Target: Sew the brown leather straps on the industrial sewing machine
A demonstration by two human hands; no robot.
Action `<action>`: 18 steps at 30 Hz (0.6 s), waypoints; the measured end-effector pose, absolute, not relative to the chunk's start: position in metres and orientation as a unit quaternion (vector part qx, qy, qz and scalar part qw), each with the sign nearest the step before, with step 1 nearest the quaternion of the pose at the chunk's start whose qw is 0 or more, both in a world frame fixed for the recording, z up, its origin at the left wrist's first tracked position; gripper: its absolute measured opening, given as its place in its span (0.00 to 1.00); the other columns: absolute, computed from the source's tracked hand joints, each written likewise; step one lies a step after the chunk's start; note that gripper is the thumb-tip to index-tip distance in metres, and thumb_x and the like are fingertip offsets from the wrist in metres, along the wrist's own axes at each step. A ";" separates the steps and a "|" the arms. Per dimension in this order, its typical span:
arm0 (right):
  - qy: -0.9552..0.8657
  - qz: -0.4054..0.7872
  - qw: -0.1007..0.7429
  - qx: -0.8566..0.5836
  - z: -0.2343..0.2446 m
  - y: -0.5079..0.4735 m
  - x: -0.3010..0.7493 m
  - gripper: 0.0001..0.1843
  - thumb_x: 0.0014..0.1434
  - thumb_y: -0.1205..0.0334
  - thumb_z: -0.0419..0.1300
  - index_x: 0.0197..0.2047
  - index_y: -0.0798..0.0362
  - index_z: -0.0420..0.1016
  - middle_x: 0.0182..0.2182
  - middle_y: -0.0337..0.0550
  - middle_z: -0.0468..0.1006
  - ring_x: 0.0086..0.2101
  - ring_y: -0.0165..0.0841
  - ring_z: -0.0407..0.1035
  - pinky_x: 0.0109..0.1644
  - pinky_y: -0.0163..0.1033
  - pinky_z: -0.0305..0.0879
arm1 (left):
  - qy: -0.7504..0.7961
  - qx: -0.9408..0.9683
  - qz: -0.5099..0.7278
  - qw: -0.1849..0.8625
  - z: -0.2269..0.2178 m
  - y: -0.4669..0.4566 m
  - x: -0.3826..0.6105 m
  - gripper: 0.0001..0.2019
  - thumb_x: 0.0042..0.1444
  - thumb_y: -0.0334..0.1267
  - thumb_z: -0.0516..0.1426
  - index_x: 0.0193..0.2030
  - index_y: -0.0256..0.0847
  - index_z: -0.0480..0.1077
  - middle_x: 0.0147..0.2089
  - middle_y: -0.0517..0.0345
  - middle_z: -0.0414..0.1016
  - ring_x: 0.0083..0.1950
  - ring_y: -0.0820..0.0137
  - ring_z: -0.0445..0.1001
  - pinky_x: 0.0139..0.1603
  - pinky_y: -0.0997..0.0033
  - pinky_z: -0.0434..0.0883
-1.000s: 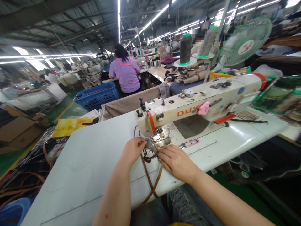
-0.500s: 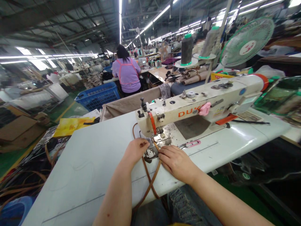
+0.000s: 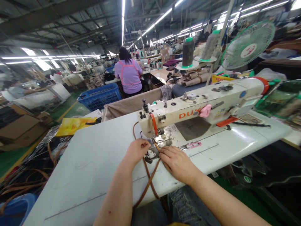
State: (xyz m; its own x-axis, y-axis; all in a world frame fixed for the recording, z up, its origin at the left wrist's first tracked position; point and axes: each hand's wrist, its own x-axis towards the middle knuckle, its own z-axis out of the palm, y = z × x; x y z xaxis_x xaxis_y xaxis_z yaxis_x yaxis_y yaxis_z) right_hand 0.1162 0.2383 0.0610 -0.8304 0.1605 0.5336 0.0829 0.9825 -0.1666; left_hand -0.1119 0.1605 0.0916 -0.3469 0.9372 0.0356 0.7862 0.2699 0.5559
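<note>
Pinching the brown strap (image 3: 150, 175) from left and right, the left hand (image 3: 136, 152) and right hand (image 3: 176, 161) steady it at the sewing machine (image 3: 199, 110) needle on the tabletop (image 3: 94, 163).

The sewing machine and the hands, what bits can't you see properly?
Head view:
- Needle under the sewing machine: too small, in shadow.
- Left hand fingertips: curled under, hidden behind the knuckles.
- Brown strap: its lower end drops behind the table edge.
- Orange lettering: end covered by a pink clip.
</note>
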 end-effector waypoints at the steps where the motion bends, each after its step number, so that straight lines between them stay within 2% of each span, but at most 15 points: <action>1: -0.955 0.069 0.282 -0.065 0.061 0.238 0.116 0.10 0.72 0.66 0.57 0.52 0.54 0.78 0.51 0.53 0.82 0.54 0.44 0.74 0.57 0.52 0.72 | 0.784 0.548 0.249 0.150 0.091 0.161 -0.113 0.08 0.61 0.35 0.60 0.34 0.43 0.82 0.35 0.58 0.83 0.37 0.67 0.77 0.39 0.70 0.67; 8: -0.951 0.081 0.289 -0.073 0.065 0.237 0.117 0.12 0.70 0.68 0.57 0.54 0.54 0.77 0.52 0.53 0.82 0.54 0.45 0.74 0.59 0.53 0.72 | 0.797 0.536 0.241 0.140 0.092 0.158 -0.121 0.08 0.62 0.38 0.60 0.37 0.42 0.82 0.36 0.58 0.84 0.38 0.67 0.79 0.41 0.71 0.71; 11: -0.946 0.083 0.304 -0.079 0.064 0.237 0.117 0.13 0.69 0.70 0.57 0.53 0.54 0.78 0.52 0.52 0.82 0.53 0.44 0.75 0.59 0.52 0.72 | 0.814 0.524 0.224 0.113 0.093 0.162 -0.129 0.08 0.62 0.37 0.60 0.37 0.42 0.82 0.39 0.56 0.84 0.43 0.64 0.80 0.48 0.68 0.72; 14: -0.946 0.083 0.303 -0.081 0.061 0.238 0.116 0.12 0.68 0.70 0.58 0.52 0.54 0.78 0.52 0.51 0.82 0.53 0.44 0.75 0.60 0.53 0.72 | 0.847 0.482 0.209 0.079 0.095 0.172 -0.140 0.10 0.62 0.35 0.59 0.45 0.41 0.82 0.46 0.50 0.84 0.50 0.59 0.80 0.55 0.63 0.72; 18: -0.949 0.079 0.298 -0.071 0.059 0.239 0.115 0.13 0.68 0.71 0.57 0.52 0.53 0.77 0.52 0.48 0.83 0.54 0.44 0.75 0.61 0.53 0.70 | 0.872 0.444 0.198 0.051 0.096 0.193 -0.155 0.18 0.63 0.39 0.59 0.58 0.40 0.77 0.56 0.43 0.79 0.60 0.54 0.75 0.64 0.58 0.68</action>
State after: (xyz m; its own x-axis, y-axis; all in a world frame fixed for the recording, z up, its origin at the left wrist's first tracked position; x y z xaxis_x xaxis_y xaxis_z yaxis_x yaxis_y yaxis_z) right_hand 0.1150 0.2388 0.0591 -0.8126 0.1809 0.5540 0.0870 0.9776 -0.1915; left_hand -0.1552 0.1934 0.0958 -0.6003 0.7950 0.0873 0.7546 0.5268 0.3912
